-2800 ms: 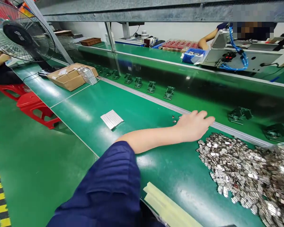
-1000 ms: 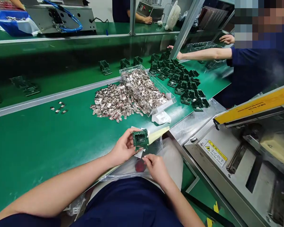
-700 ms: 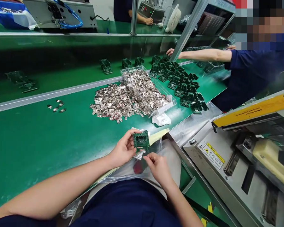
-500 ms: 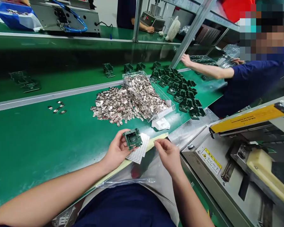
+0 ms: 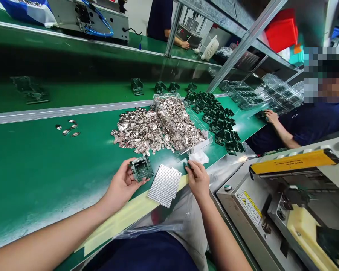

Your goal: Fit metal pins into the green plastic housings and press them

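Your left hand: curled, gripping a square green circuit-board fixture at 11 o'clock. Your right hand: fingers loosely curled, holding nothing visible, at 1 o'clock, near a rectangular silver sheet of small metal pieces on the green bench mat. Farther out at 12 o'clock: a heap of silvery metal clips.

Yellow warning label, "INJURE HAND", on machine casing
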Available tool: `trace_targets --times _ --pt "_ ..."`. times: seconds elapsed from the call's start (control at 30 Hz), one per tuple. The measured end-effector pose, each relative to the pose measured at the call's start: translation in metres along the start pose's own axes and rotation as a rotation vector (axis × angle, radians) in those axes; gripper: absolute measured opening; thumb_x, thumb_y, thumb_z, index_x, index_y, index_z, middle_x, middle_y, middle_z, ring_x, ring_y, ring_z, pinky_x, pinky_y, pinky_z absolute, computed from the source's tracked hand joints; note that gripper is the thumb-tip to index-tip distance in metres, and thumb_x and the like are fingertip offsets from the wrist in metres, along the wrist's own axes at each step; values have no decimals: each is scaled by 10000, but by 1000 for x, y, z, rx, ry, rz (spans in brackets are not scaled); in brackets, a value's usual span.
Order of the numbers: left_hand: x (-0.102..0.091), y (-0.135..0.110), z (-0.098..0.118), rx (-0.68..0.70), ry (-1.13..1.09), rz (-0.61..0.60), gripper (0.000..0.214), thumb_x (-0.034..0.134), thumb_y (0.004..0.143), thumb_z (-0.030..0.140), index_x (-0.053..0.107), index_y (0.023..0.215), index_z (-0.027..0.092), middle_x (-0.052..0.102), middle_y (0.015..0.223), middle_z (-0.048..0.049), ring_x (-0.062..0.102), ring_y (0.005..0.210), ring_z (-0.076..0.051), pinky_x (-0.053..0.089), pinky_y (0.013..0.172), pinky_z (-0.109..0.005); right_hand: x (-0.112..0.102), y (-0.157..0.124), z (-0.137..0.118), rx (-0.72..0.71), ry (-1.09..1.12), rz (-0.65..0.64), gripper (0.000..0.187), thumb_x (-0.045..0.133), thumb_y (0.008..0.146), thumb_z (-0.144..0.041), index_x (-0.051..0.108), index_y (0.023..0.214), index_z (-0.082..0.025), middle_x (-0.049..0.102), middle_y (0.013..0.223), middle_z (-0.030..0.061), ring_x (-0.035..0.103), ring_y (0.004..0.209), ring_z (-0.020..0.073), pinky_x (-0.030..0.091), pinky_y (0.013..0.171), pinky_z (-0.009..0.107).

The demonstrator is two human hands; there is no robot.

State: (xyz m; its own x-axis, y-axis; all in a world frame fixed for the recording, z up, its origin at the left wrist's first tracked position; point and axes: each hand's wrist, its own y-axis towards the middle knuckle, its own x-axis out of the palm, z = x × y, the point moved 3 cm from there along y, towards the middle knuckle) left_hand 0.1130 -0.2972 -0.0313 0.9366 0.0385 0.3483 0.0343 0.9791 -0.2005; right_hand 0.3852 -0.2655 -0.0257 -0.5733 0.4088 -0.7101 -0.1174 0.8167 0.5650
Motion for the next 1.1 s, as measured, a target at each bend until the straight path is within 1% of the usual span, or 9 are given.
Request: trace_targets --times 0.07,0.23,0.4,0.57,0.73,0.83,0.93,1.03,1.1 --pt "0 1 -2 4 -1 -9 568 803 691 301 446 1125 219 644 1062 -35 698 938 -181 575 910 -375 3 5 -3 -4 -5 -4 238 524 936 -218 676 1118 -205 666 1039 109 636 970 220 537 836 372" --pt "-1 -1 -3 30 -21 -29 574 801 690 279 443 1137 228 648 1039 -21 699 892 -153 577 889 -344 15 12 -7 4 5 -32 199 519 929 -219 717 920 -218 685 910 76 664 869 199 552 764 328" --pt "1 -2 0 48 -19 -11 569 794 691 265 442 1137 225 652 1029 -22 702 895 -161 580 871 -333 5 18 -17 49 6 -44 243 442 963 -220 682 984 -192 689 931 85 668 873 188 547 771 318" --pt "4 -3 4 76 -10 8 573 786 699 275 423 1140 235 662 982 -19 716 822 -167 593 741 -276 27 43 -39 43 -42 -245 225 479 943 -223 692 1011 -193 719 900 70 682 810 192 534 742 285" --pt "5 -3 6 60 -15 2 572 793 690 313 430 1125 232 659 980 -27 718 797 -180 600 739 -309 54 66 -48 119 -218 -366 189 543 900 -197 686 1007 -135 720 896 139 683 782 252 500 714 324" --pt "6 -3 8 62 -25 3 566 794 687 310 445 1123 226 652 977 -27 705 788 -164 599 742 -303 55 71 -48 177 -323 -411 172 516 922 -199 668 965 -131 713 893 151 676 779 253 471 687 315" --pt "7 -4 9 49 -39 -4 553 788 693 301 448 1123 224 641 971 -26 700 795 -157 597 740 -286 52 73 -50 206 -396 -493 155 519 926 -219 654 901 -148 713 822 116 669 726 237 437 622 294" --pt "7 -4 9 37 -49 -6 549 779 703 296 440 1129 228 635 981 -24 702 810 -157 598 746 -282 53 78 -54 199 -444 -599 114 568 882 -221 652 853 -151 704 738 94 659 655 230 406 564 284" --pt "8 -4 9 39 -50 -6 552 778 703 297 435 1130 227 636 976 -21 702 798 -153 601 753 -291 56 81 -58 176 -471 -654 84 584 840 -177 655 837 -132 705 739 120 664 653 243 407 562 288"
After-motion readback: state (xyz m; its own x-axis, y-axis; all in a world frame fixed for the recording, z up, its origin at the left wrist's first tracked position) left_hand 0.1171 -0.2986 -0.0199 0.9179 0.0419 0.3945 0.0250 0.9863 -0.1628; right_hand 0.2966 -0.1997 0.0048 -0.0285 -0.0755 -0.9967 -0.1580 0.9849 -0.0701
